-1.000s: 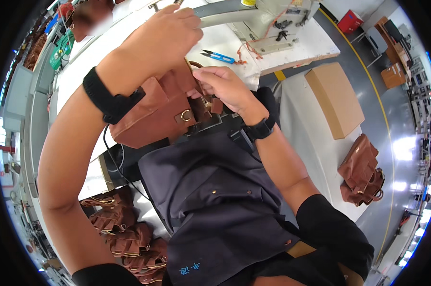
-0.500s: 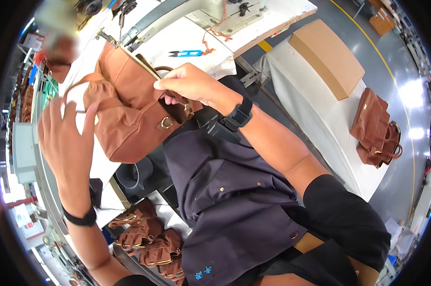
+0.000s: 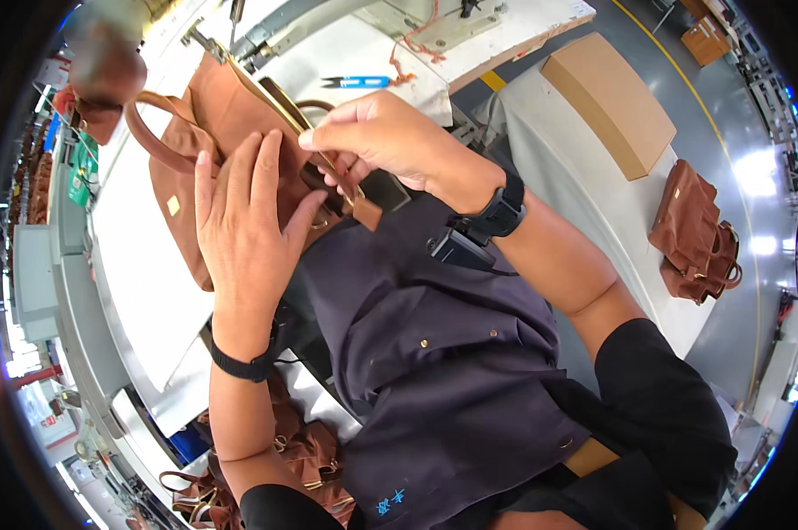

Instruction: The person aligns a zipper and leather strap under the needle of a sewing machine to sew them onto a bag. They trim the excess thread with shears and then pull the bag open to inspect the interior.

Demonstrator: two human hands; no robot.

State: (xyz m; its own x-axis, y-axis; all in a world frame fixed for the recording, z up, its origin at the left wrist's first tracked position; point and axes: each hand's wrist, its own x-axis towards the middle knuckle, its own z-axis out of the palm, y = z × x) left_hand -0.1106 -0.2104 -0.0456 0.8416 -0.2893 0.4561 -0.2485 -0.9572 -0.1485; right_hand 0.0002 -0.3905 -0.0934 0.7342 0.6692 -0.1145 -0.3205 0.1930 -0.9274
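A brown handbag (image 3: 226,106) lies on the white table in front of me, with its gold-toothed zipper (image 3: 284,108) along the right side. My left hand (image 3: 244,221) rests flat on the bag's side with fingers stretched, holding nothing. Thumb and fingers of my right hand (image 3: 394,141) pinch the zippered edge of the bag's opening. Below them hangs a small brown leather tab (image 3: 366,214). One carrying handle (image 3: 144,137) stands out on the left. What lies inside the bag is hidden.
A sewing machine (image 3: 284,28) stands behind the bag. Blue thread snips (image 3: 363,81) lie near orange thread (image 3: 408,57). To the right, a cardboard box (image 3: 611,102) and another brown bag (image 3: 695,234) rest on a white-covered surface. Several brown bags (image 3: 315,450) are piled lower left.
My left hand has come right and settled on the bag's side. My right hand has moved slightly up and right, still pinching the zippered edge, and the tab now hangs in view.
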